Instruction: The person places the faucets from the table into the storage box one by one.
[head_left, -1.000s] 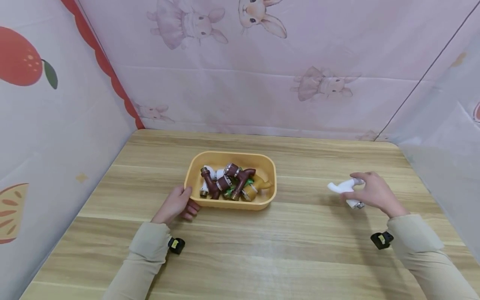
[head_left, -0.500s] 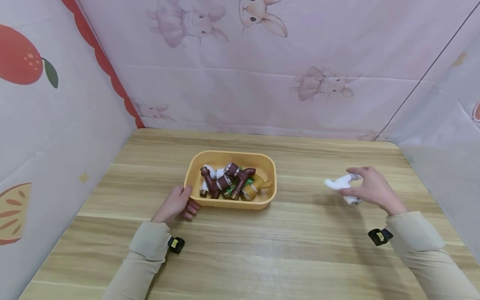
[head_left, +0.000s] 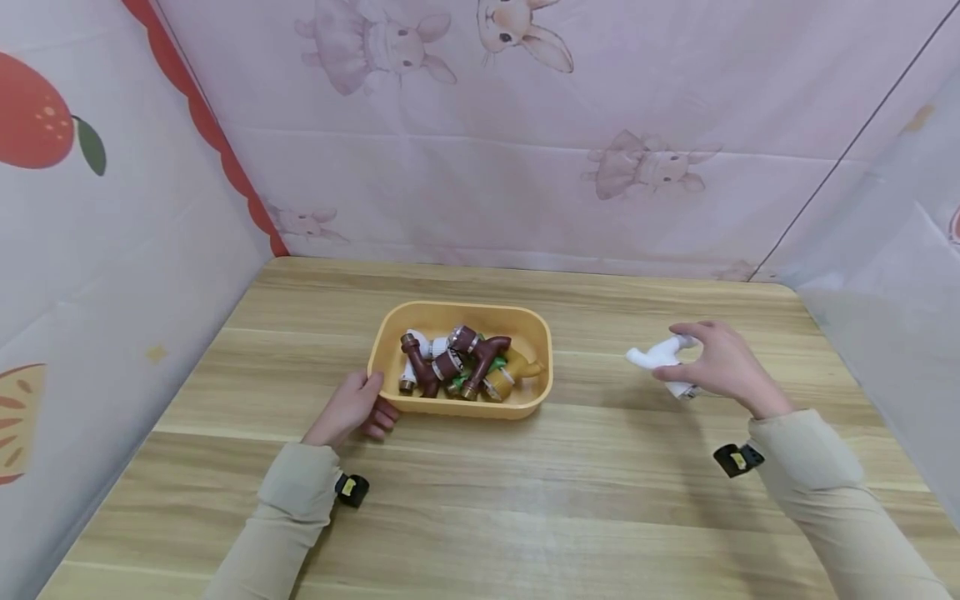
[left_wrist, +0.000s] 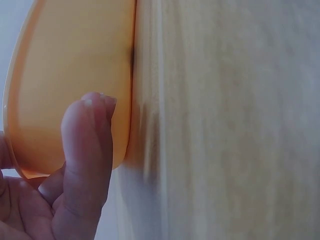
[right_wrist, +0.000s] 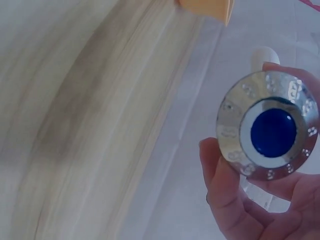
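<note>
My right hand (head_left: 723, 362) holds a white tap (head_left: 660, 354) above the right side of the table, thumb and fingers pinching it. In the right wrist view its chrome-ringed knob with a blue centre (right_wrist: 272, 132) faces the camera. My left hand (head_left: 352, 408) grips the near left corner of a yellow plastic basket (head_left: 528, 412), thumb at the rim and fingers along the outer wall. Inside lie two maroon taps (head_left: 486, 367), an ochre tap (head_left: 510, 377), a white tap (head_left: 438, 348) and partly covered green pieces (head_left: 456, 386).
The basket stands on a wood-grain table (head_left: 480, 517). A pink rabbit-print cloth (head_left: 465, 192) rises behind the table's far edge, with white printed cloths at both sides. A small black camera (head_left: 738, 459) is strapped to the right wrist, another (head_left: 352, 490) to the left.
My right hand has carried the white tap leftward and slightly away from me, toward the basket. My left hand and the basket have stayed in place.
</note>
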